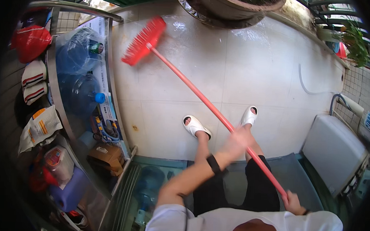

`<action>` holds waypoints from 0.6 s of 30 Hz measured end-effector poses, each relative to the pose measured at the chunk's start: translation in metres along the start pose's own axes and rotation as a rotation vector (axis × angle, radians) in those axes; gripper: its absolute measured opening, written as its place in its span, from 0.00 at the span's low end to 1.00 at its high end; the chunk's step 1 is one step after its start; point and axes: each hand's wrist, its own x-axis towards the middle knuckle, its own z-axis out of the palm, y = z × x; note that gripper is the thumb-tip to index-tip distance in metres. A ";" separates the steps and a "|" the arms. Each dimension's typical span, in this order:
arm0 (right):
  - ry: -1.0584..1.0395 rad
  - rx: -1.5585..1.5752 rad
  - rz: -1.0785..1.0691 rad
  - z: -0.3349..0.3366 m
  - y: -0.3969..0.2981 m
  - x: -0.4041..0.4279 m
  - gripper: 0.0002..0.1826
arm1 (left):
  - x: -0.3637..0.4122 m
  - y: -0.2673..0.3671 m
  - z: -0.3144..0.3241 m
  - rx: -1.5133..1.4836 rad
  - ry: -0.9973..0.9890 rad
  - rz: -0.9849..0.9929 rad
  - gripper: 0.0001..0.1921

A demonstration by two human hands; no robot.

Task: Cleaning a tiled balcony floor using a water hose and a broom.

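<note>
My left hand (238,142), blurred, is wrapped around the middle of a broom's red handle (192,88). Farther down the same handle, my right hand (293,203) grips it near its end, close to my body. The handle runs diagonally up to the left, ending in a red broom head (146,41) with bristles on its far-left side. That head lies over the pale tiled floor (187,53), where wet, shiny patches show around it. Both my feet, in white slippers (197,127), stand on the tiles below the handle.
A large plant pot (236,7) on a saucer stands at the far side. To the left, a metal-framed rack (110,81) holds large blue water bottles (80,90) and a cardboard box (105,157). A grey-white appliance (333,150) and a hose (301,77) are at right.
</note>
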 end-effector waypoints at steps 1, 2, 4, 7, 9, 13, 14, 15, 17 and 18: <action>0.067 0.053 -0.033 -0.001 -0.022 0.024 0.12 | 0.015 -0.026 -0.012 0.006 -0.013 0.009 0.07; 0.099 0.083 -0.064 -0.002 -0.047 0.057 0.13 | 0.030 -0.058 -0.025 0.035 -0.028 0.010 0.07; 0.116 0.113 -0.124 0.008 -0.084 0.111 0.14 | 0.040 -0.119 -0.030 0.195 0.150 -0.119 0.09; 0.006 0.359 -0.030 0.017 -0.092 0.118 0.18 | 0.053 -0.131 -0.025 0.178 0.119 -0.040 0.08; -0.155 0.420 0.178 0.022 -0.057 0.071 0.19 | 0.033 -0.080 0.003 0.091 -0.148 -0.045 0.07; -0.194 0.058 0.226 0.045 0.064 -0.068 0.17 | -0.013 0.047 0.052 -0.269 -0.163 0.090 0.06; -0.082 0.199 0.128 0.043 0.068 -0.080 0.16 | -0.006 0.059 0.011 -0.341 -0.180 0.165 0.05; -0.109 0.169 0.159 0.034 0.050 -0.072 0.15 | -0.001 0.053 -0.015 -0.235 -0.141 0.175 0.03; -0.080 0.099 0.118 0.011 0.001 -0.031 0.14 | 0.011 0.012 -0.026 -0.137 -0.083 0.083 0.03; -0.006 0.081 0.052 0.008 -0.024 -0.003 0.14 | 0.022 -0.011 -0.014 -0.141 -0.076 0.011 0.03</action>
